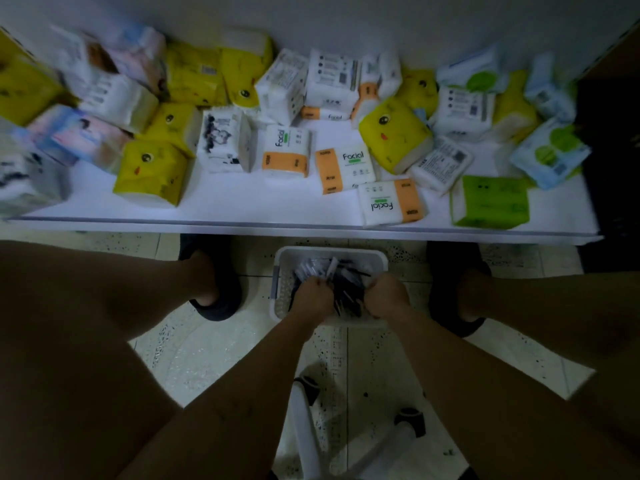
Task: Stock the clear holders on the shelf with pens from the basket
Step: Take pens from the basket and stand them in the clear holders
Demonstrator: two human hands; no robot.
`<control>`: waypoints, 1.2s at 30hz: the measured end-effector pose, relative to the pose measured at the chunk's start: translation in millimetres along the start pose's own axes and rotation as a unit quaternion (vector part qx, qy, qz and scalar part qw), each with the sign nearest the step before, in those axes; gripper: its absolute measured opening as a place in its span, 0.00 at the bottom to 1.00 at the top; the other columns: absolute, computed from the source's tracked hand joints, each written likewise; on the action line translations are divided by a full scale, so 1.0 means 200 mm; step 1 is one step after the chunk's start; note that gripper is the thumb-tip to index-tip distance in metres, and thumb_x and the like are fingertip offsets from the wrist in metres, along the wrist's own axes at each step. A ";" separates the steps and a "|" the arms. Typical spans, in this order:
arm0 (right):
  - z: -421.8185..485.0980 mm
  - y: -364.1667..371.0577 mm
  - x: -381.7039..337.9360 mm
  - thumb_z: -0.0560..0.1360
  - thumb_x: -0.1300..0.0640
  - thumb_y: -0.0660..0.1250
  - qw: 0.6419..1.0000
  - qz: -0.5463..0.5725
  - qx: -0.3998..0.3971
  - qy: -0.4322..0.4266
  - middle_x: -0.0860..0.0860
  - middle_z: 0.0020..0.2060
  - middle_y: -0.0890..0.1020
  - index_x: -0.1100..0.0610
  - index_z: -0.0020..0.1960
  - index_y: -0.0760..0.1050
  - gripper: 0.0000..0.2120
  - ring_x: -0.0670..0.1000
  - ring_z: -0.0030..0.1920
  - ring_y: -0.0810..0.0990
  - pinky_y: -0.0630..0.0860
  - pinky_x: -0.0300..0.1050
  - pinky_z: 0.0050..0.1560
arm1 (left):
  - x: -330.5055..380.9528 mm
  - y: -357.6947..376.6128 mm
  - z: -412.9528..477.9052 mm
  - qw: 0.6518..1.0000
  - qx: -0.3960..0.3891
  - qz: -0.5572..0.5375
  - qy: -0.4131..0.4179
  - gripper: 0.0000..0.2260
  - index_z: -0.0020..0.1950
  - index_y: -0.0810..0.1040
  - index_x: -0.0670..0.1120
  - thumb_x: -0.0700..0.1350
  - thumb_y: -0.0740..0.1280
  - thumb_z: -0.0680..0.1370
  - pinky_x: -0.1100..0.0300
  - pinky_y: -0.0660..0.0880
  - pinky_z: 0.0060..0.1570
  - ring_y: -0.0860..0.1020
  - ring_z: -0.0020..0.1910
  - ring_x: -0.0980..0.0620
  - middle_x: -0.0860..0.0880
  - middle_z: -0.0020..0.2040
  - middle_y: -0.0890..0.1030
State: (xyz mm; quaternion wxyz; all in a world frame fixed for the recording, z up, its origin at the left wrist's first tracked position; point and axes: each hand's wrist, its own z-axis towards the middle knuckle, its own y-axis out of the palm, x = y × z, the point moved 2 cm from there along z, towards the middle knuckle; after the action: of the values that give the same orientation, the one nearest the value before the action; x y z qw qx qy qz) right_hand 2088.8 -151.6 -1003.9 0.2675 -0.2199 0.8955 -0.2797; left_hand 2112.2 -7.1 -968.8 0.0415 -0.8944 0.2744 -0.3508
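On the white shelf, a crowd of tissue packs is laid out, with a yellow pack towards the left and orange-banded packs marked "Facial" near the middle. Below the shelf edge, a dark shoe is set on the speckled floor tiles at the left. Just right of it, a white basket is placed on the floor between the two feet. The left hand is lowered into the basket, its fingers curled around a bunch of pens. The pens are heaped inside the basket, dark-bodied, some with pale caps; finer detail is lost in blur. The right hand is sunk beside the left, closed in a fist around more of the pens. Further right, the other dark shoe is seen, and a green pack is laid near the shelf's front edge.
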 end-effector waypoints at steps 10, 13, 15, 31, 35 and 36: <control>-0.27 -0.21 -0.14 0.78 0.64 0.57 0.987 0.141 0.035 -0.068 0.52 0.42 0.77 0.57 0.55 0.74 0.09 0.51 0.41 0.76 0.72 0.43 0.37 | 0.29 0.01 -0.22 0.991 0.030 -0.020 0.128 0.10 0.55 0.73 0.45 0.47 0.55 0.83 0.49 0.76 0.52 0.78 0.49 0.42 0.39 0.51 0.79; -0.35 -0.32 -0.14 0.80 0.58 0.57 0.977 0.162 0.112 -0.078 0.52 0.41 0.77 0.58 0.53 0.74 0.08 0.50 0.39 0.75 0.68 0.41 0.35 | 0.37 0.00 -0.29 0.986 0.039 -0.074 0.144 0.07 0.52 0.74 0.43 0.45 0.59 0.82 0.48 0.76 0.50 0.77 0.45 0.44 0.40 0.49 0.80; -0.42 -0.38 -0.16 0.82 0.53 0.57 0.960 0.196 0.152 -0.131 0.51 0.43 0.78 0.56 0.51 0.75 0.10 0.52 0.44 0.77 0.68 0.43 0.37 | 0.44 -0.03 -0.35 0.978 0.066 -0.088 0.175 0.09 0.50 0.76 0.44 0.47 0.59 0.82 0.51 0.77 0.47 0.78 0.45 0.45 0.42 0.48 0.81; -0.83 -0.83 -0.42 0.82 0.51 0.57 0.846 0.331 0.264 -0.323 0.45 0.32 0.75 0.50 0.59 0.76 0.11 0.46 0.33 0.73 0.69 0.44 0.38 | 0.90 -0.16 -0.74 0.920 0.031 -0.187 0.343 0.03 0.50 0.80 0.45 0.43 0.67 0.78 0.55 0.77 0.39 0.78 0.34 0.51 0.48 0.34 0.79; -0.98 -1.03 -0.51 0.82 0.55 0.59 0.806 0.368 0.272 -0.376 0.52 0.29 0.76 0.51 0.47 0.76 0.09 0.52 0.30 0.75 0.74 0.50 0.35 | 1.15 -0.20 -0.92 0.885 0.058 -0.148 0.437 0.04 0.49 0.81 0.47 0.47 0.68 0.78 0.58 0.76 0.39 0.79 0.35 0.57 0.50 0.35 0.81; -1.02 -1.08 -0.53 0.81 0.57 0.60 0.801 0.367 0.283 -0.381 0.53 0.32 0.78 0.51 0.45 0.76 0.09 0.54 0.33 0.77 0.75 0.51 0.38 | 1.21 -0.21 -0.97 0.875 0.065 -0.138 0.459 0.03 0.48 0.80 0.49 0.47 0.68 0.78 0.62 0.75 0.37 0.78 0.33 0.61 0.52 0.35 0.82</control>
State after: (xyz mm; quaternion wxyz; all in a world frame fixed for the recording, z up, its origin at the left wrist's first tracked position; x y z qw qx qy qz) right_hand 2099.2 -176.6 -689.5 0.7198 0.1213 0.6165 -0.2952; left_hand 2151.6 -74.2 -664.9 -0.0797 -0.6573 0.1130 -0.7408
